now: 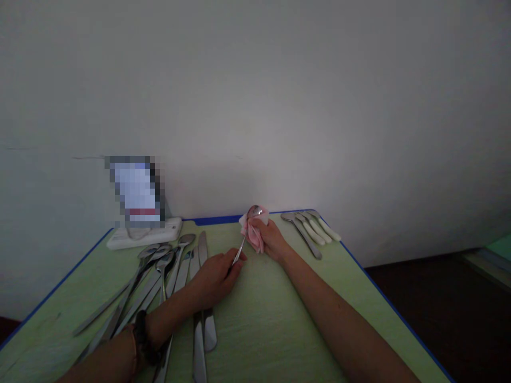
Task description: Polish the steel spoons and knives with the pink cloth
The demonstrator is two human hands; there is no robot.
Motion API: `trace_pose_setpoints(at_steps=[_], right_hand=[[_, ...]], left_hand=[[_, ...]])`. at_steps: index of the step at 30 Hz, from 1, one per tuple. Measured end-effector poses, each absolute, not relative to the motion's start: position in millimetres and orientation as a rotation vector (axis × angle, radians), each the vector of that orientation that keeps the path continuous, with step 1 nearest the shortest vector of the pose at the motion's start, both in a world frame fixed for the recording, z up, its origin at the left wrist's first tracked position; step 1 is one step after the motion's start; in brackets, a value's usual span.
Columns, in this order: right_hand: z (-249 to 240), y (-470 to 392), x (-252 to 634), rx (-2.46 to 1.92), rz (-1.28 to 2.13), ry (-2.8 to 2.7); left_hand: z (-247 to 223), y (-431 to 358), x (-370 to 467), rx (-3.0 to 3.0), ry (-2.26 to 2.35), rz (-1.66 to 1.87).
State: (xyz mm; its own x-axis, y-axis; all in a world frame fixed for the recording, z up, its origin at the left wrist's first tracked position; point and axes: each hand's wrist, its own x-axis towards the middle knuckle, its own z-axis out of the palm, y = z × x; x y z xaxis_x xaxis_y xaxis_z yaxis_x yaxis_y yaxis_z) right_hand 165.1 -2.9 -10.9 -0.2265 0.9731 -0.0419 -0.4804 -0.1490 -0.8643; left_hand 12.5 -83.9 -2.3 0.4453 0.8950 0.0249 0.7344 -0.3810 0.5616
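Observation:
A metal spoon (240, 248) is held tilted above the middle of the table, its bowl up and away from me. My left hand (219, 274) is closed around the lower end of its handle. At the bowl end, my right hand (271, 238) grips a pink cloth (255, 238) that is bunched behind and around the spoon's bowl. Under and beside my left forearm lies a loose pile of spoons (186, 240) and table knives (209, 330). To the right of my right hand, several forks and spoons (313, 227), some with white handles, lie side by side.
The light green table (255, 340) has a blue edge and stands against a grey wall (279, 106). At the back left, a blurred-out screen (138, 189) leans behind a white power strip (146, 235). Dark floor (439, 308) shows at the right.

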Motion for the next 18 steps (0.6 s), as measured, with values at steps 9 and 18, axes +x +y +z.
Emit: trace_pose_setpoints(at_steps=[9, 18], right_hand=[[-12.5, -2.3, 165.8, -0.778, 1.635, -0.939], [-13.9, -0.1, 164.6, -0.8, 1.619, -0.887]], left_hand=[[-1.5, -84.3, 12.9, 2.211, 1.353, 0.46], [-2.0, -84.2, 13.2, 2.205, 1.371, 0.465]])
